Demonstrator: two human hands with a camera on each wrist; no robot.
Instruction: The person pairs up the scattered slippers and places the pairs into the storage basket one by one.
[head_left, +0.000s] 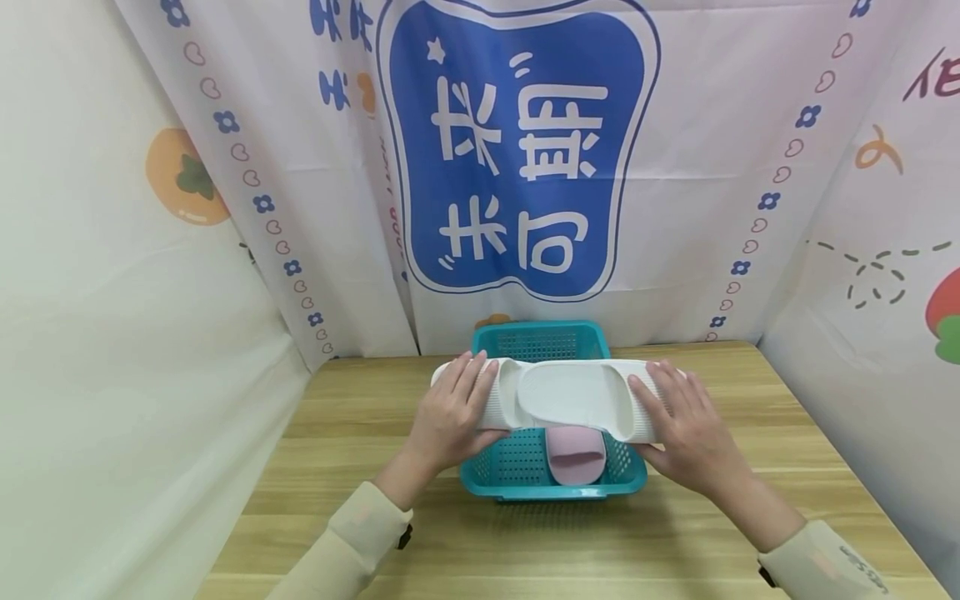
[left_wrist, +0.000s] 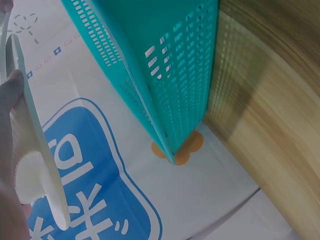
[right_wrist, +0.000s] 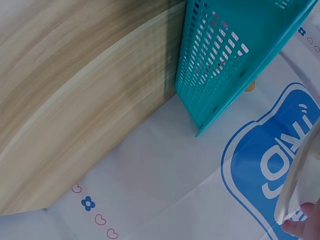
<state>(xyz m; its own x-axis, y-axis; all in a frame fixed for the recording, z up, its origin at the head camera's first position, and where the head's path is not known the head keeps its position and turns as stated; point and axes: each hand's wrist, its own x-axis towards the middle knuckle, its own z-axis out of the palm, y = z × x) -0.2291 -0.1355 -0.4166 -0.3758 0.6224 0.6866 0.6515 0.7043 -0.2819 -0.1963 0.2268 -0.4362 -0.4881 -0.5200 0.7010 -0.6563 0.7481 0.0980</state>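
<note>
A pair of white slippers (head_left: 573, 392), ribbed at both ends, is held level above a teal basket (head_left: 480, 485). The two slippers overlap in the middle with their toe ends pointing outward. My left hand (head_left: 452, 412) grips the left end, fingers over the top and thumb at the near side. At the right end, my right hand (head_left: 686, 429) holds on in the same way. Inside the basket lies a pink slipper (head_left: 576, 454), partly hidden behind the white pair. Only part of the white slippers shows in each wrist view.
The basket stands on a wooden table (head_left: 360, 467) near its back edge. Behind it hangs a white printed cloth (head_left: 667, 250) with a blue emblem. Cloth sides (head_left: 150, 375) rise at the left and right.
</note>
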